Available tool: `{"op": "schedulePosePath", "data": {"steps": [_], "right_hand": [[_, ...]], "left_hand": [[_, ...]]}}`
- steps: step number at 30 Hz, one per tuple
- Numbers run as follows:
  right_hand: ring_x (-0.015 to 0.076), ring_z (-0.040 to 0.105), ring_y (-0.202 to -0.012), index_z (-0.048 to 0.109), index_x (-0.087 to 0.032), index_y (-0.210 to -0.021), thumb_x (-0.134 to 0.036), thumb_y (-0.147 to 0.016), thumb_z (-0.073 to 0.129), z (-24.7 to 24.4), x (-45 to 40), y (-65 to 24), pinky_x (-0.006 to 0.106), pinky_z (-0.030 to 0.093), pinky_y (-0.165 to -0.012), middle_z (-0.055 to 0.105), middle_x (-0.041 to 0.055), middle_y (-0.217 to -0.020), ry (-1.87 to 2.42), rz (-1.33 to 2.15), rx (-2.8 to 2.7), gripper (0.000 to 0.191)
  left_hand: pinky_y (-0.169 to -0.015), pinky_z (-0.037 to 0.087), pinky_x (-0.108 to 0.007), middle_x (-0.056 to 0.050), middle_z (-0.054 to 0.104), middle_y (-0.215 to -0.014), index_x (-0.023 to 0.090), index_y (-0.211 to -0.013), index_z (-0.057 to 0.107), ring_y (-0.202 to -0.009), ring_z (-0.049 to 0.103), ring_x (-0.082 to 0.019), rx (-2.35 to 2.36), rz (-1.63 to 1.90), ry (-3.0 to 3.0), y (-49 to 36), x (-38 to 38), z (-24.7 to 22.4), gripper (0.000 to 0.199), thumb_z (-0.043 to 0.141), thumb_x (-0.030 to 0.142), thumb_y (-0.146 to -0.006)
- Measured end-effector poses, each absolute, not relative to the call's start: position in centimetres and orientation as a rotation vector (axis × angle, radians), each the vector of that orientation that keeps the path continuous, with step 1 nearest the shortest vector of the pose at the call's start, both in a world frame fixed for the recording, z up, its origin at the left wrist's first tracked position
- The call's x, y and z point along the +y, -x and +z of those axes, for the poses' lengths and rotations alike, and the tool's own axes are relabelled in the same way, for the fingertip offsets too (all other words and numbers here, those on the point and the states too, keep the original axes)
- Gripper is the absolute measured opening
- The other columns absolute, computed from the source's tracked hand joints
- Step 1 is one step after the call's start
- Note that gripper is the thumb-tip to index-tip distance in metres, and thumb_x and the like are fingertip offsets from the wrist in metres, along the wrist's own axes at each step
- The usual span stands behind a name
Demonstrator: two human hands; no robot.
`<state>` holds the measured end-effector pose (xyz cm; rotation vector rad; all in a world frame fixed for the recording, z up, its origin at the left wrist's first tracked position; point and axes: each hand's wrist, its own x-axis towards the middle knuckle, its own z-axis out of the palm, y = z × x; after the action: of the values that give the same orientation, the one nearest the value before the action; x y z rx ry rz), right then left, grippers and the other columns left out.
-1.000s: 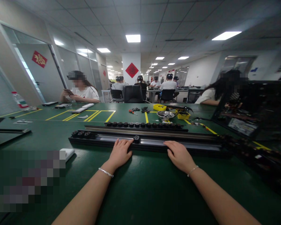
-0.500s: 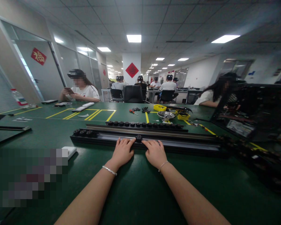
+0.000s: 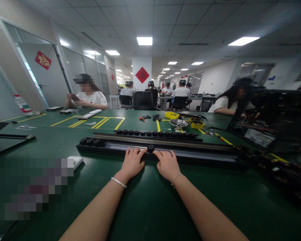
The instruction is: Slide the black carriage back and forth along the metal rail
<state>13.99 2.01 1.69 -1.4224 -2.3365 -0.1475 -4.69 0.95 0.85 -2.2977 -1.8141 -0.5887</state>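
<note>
Right hand (image 3: pixel 167 164) nearer black module (image 3: pixel 151 147)

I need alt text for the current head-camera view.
A person's left hand and right hand flank a small black part in a long black rail. The rail lies on a green table, with other people seated beyond.

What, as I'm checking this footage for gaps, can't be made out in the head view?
In the head view:
Underside of the black block: hidden by the black channel.
Pale item, lower left: mostly hidden by pixelation.
Dark panel: cut off by the left edge.
Contents of the metal bowl: too small.
</note>
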Motion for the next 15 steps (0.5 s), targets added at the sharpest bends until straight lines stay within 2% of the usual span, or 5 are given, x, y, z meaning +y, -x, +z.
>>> {"op": "schedulePosePath", "data": {"steps": [15], "right_hand": [[0.0201, 0.045, -0.114, 0.05, -0.028, -0.127, -0.018, -0.077, 0.042, 1.65, 2.12, -14.32, 0.043, 0.014, -0.106, 0.058, 0.0049, -0.122, 1.41, -0.136, -2.363, 0.051]], "left_hand": [[-0.11, 0.015, -0.049, -0.004, 0.056, -0.117, 0.031, -0.132, 0.042, -0.116, 0.046, -0.023, -1.807, -0.589, 2.298, 4.91, 1.07, 0.7, 0.055, 0.052, 0.026, -0.078]]}}
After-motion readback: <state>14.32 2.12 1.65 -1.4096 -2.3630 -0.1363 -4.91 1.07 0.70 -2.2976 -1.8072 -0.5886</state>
